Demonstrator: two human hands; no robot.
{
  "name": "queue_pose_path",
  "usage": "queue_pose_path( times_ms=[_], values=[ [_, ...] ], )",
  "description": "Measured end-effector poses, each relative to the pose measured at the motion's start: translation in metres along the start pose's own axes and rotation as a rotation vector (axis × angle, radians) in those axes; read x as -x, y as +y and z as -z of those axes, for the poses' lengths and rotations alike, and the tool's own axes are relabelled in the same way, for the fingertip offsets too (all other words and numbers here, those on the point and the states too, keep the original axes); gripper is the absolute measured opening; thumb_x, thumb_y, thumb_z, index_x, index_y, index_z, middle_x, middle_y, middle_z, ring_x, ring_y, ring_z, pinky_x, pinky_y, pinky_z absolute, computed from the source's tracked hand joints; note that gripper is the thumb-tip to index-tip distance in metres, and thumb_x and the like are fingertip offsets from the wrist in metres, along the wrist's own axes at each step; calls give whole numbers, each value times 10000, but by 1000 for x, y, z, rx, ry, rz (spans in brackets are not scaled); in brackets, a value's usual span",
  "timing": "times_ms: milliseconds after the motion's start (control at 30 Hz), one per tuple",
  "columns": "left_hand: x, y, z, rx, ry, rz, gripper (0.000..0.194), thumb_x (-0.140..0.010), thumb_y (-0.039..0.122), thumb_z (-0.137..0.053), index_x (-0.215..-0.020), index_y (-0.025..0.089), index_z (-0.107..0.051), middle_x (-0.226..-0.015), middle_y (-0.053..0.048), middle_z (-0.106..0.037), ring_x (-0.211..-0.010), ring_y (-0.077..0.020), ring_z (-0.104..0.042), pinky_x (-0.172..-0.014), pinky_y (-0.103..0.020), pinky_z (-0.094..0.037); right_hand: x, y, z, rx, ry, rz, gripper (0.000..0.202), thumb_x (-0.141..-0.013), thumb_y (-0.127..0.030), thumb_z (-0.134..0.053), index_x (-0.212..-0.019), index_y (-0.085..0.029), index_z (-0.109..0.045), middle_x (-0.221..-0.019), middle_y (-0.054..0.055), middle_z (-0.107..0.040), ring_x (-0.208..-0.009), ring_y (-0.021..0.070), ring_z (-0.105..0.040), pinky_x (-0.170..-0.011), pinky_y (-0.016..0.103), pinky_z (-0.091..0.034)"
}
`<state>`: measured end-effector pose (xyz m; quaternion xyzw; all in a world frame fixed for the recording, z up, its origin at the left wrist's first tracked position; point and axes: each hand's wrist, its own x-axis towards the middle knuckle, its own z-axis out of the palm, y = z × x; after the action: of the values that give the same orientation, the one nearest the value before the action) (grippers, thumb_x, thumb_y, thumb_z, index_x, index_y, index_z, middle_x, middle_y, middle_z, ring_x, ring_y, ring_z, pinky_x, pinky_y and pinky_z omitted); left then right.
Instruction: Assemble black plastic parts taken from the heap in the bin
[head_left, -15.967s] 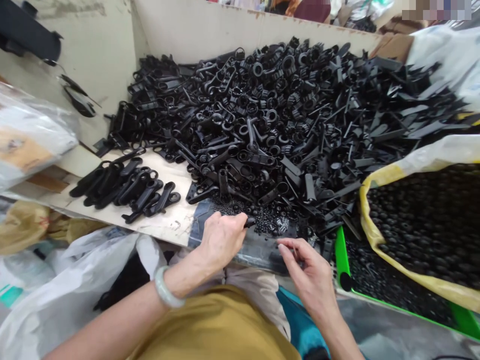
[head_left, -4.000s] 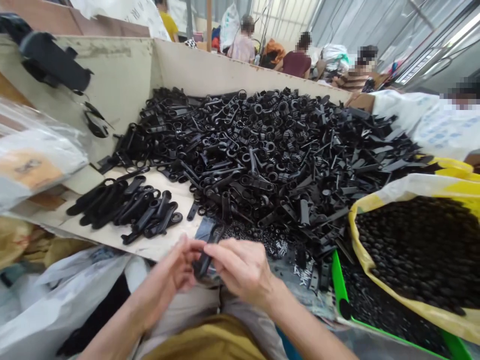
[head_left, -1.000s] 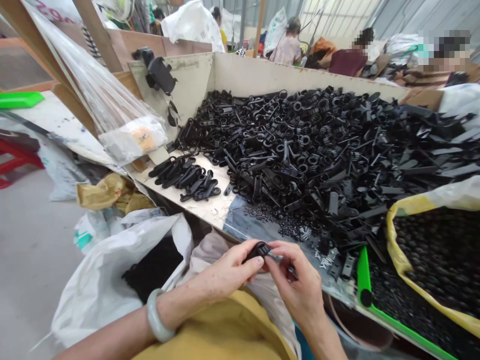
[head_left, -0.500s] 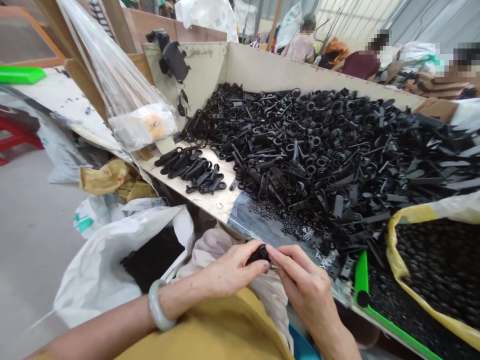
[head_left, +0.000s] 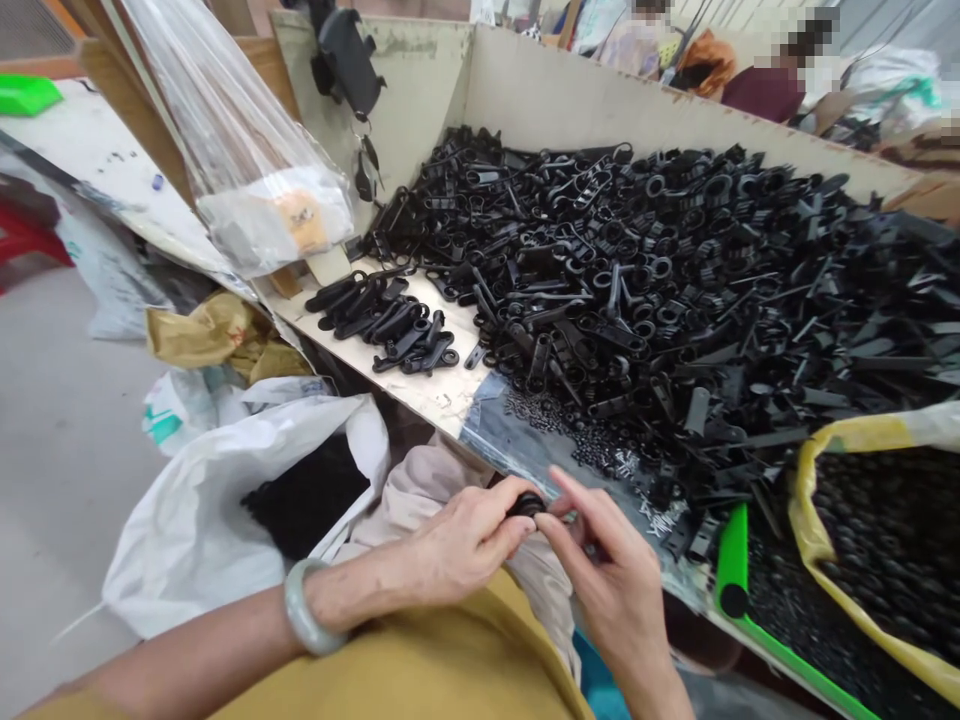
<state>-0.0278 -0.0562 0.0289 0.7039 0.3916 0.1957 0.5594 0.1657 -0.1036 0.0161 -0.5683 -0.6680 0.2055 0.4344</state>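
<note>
My left hand [head_left: 472, 540] is closed round a small black plastic part [head_left: 527, 504], whose ringed, rounded end sticks out between thumb and forefinger. Most of the part is hidden by the fingers. Against that end rests the thumb of my right hand [head_left: 600, 565]. Its forefinger is raised away from the part, while the other fingers curl in towards the palm. Something dark shows among those curled fingers, too small to make out. Both hands are above my lap, by the near edge of the bench. Little black beads [head_left: 551, 415] and silver screws [head_left: 664, 518] lie just beyond.
A huge heap of black plastic parts [head_left: 585, 260] fills the walled bench. Sorted black arms [head_left: 390, 320] lie at its left. A white sack [head_left: 195, 500] stands at lower left, a yellow-rimmed bag [head_left: 814, 440] at right beside a green strip [head_left: 733, 565]. People sit beyond.
My right forefinger has lifted off the black part and the right hand has opened slightly. The left hand keeps its hold. The view has tilted down a little.
</note>
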Motion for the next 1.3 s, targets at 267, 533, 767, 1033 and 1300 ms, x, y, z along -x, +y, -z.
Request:
queue_pose_path(
  times_ms=[267,533,767,1033,1300],
  values=[
    [-1,3,8,-108,41,-136,382,-1014,237,-482,-1347,238,-668,-1224,-110,-732,-1082,-303,-668,-969,-395,-464,7,7,-16,-326,0,-285,310,-931,-414,-713,-1175,-237,-781,-923,56,-772,-716,180,-694,-649,293,-606],
    [-14,-19,12,31,123,43,547,-902,232,-627,-1442,241,-544,-1284,-98,-676,-1211,-314,-592,-1075,-455,-418,-10,19,-29,-570,-28,-542,408,-833,-485,-804,-1145,-221,-802,-1030,83,-814,-878,232,-754,-820,370,-621],
    [-15,-17,18,338,-135,225,293,-909,285,-596,-1180,175,-578,-726,38,-574,-652,-137,-523,-615,-265,-412,-15,16,-31,-416,-58,-328,302,-912,-413,-703,-1122,-225,-810,-863,34,-723,-729,162,-645,-651,265,-524],
    [-5,-13,16,379,-187,348,338,-929,341,-568,-1221,169,-548,-628,71,-571,-484,-79,-451,-482,-201,-341,-11,18,-31,-319,-160,-224,325,-913,-357,-720,-1206,-228,-776,-843,6,-646,-620,112,-508,-581,235,-449],
    [4,-29,19,478,-279,392,196,-923,293,-550,-1080,177,-527,-621,61,-623,-487,-72,-472,-487,-189,-346,-11,19,-28,-210,-350,-96,325,-980,-302,-633,-1269,-198,-740,-998,61,-694,-749,150,-621,-688,275,-514]
  ],
)
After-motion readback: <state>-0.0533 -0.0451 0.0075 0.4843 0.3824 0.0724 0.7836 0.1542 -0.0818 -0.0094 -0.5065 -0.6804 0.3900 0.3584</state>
